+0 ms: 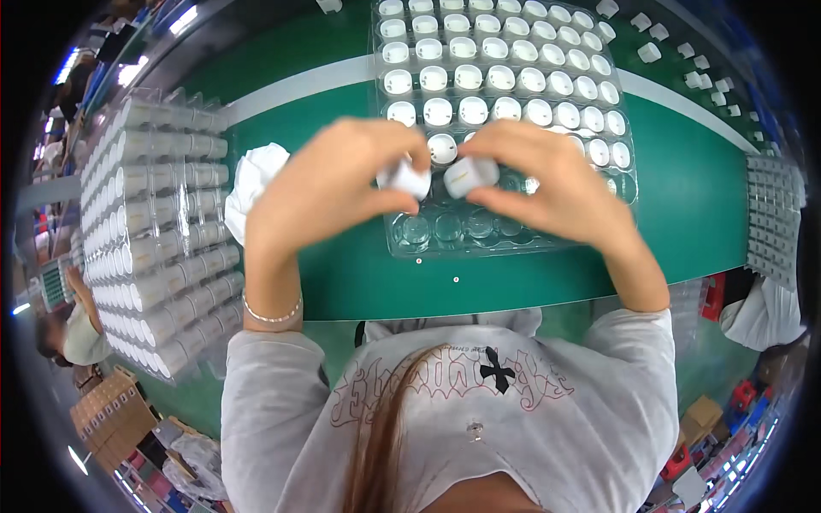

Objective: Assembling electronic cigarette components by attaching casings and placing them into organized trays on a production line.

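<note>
Head view: the left hand (342, 175) was closed on a white cap (409, 182), thumb on the near side and fingers curled around the far side. The right hand (552, 179) gripped a second cap (469, 179), also between thumb and fingers, with a small yellowish mark on its side. The two held caps faced each other across a narrow gap, apart and both tilted; they and the hands were slightly blurred. Both sat above the near part of a clear tray (522, 245), though whether either touched it could not be told. Just nearer the body than the grip lay a row of see-through round wells (448, 227). Directly beyond the grip, rows of white caps (473, 109) stood in the tray, with one seated cap (441, 149) showing between the two hands. Left of the left hand was a crumpled white sheet (250, 190), and farther left rose a tall stack (175, 231) of clear trays filled with white pieces. Well beyond the right hand, loose caps (650, 53) lay scattered. Farther to its right stood another stack (772, 214). Under the filled tray spread the green bench (342, 286), and a bracelet (272, 320) circled the left wrist.
</note>
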`<state>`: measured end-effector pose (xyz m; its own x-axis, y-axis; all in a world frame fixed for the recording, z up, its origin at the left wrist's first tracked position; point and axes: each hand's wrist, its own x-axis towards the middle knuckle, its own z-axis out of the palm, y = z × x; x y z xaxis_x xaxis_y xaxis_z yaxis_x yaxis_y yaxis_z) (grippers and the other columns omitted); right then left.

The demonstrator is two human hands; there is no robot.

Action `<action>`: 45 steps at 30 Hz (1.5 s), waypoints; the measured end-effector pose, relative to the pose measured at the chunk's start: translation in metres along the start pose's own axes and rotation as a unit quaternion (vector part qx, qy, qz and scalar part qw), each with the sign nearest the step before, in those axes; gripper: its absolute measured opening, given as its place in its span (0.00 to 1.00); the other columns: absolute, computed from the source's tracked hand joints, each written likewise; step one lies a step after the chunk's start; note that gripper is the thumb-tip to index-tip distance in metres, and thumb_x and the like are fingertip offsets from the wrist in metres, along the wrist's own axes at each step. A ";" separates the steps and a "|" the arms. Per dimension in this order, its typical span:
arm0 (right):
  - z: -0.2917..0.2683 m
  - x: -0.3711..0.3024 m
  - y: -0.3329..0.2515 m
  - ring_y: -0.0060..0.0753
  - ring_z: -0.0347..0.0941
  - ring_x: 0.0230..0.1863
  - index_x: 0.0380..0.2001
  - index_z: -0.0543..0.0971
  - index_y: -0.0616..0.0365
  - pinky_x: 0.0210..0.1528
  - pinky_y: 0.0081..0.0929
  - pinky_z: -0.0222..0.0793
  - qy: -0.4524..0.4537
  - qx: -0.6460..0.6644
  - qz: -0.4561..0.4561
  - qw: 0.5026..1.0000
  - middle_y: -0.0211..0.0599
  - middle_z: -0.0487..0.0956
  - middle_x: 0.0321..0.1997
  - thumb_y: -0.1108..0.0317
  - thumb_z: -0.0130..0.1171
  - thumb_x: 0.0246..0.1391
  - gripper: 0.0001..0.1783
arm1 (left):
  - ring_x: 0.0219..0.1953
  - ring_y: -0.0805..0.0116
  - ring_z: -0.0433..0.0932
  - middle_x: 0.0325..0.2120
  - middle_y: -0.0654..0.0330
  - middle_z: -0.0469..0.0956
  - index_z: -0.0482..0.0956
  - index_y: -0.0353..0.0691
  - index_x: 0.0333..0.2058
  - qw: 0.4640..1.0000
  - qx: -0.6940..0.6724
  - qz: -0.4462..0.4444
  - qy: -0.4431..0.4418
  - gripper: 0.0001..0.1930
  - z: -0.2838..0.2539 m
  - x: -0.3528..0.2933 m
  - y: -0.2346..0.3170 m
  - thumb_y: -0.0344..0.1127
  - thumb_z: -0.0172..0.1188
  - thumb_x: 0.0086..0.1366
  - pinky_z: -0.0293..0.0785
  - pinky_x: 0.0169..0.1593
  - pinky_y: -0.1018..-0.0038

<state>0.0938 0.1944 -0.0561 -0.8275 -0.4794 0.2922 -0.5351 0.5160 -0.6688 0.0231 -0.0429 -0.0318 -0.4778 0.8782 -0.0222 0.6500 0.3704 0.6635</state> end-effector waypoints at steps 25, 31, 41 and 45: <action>0.103 -0.018 -0.145 0.28 0.64 0.23 0.28 0.73 0.66 0.21 0.21 0.63 0.094 0.257 -0.307 0.911 0.33 0.66 0.26 0.71 0.52 0.49 0.08 | 0.61 0.42 0.57 0.60 0.51 0.60 0.71 0.41 0.53 0.964 0.151 0.218 -0.005 0.38 0.088 0.088 0.015 0.62 0.63 0.49 0.52 0.59 0.42; 0.041 -0.006 -0.108 0.27 0.68 0.27 0.32 0.75 0.60 0.24 0.22 0.65 0.089 -0.049 -0.377 0.921 0.34 0.73 0.30 0.69 0.52 0.51 0.07 | 0.60 0.37 0.53 0.60 0.56 0.60 0.73 0.46 0.52 0.964 0.184 0.193 0.004 0.39 0.109 0.068 0.011 0.63 0.65 0.44 0.52 0.58 0.44; -0.139 0.015 0.221 0.48 0.76 0.47 0.46 0.77 0.63 0.49 0.37 0.70 0.090 -0.356 0.270 0.890 0.52 0.77 0.49 0.62 0.66 0.41 0.27 | 0.62 0.35 0.48 0.61 0.55 0.57 0.78 0.43 0.47 0.977 0.130 0.166 -0.007 0.36 0.123 0.047 0.037 0.61 0.65 0.41 0.51 0.56 0.36; -0.137 0.055 0.229 0.52 0.71 0.53 0.47 0.78 0.55 0.54 0.37 0.67 0.022 -0.328 0.298 0.896 0.51 0.74 0.53 0.57 0.66 0.40 0.29 | 0.60 0.36 0.52 0.61 0.56 0.57 0.79 0.44 0.45 0.979 0.123 0.162 0.006 0.35 0.123 0.043 0.035 0.58 0.68 0.38 0.53 0.54 0.40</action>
<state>-0.0970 0.3834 -0.0995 -0.9977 0.0420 0.0533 0.0321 0.9842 -0.1739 0.0974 0.0452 -0.1015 -0.2289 0.9587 0.1691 0.8907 0.1361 0.4337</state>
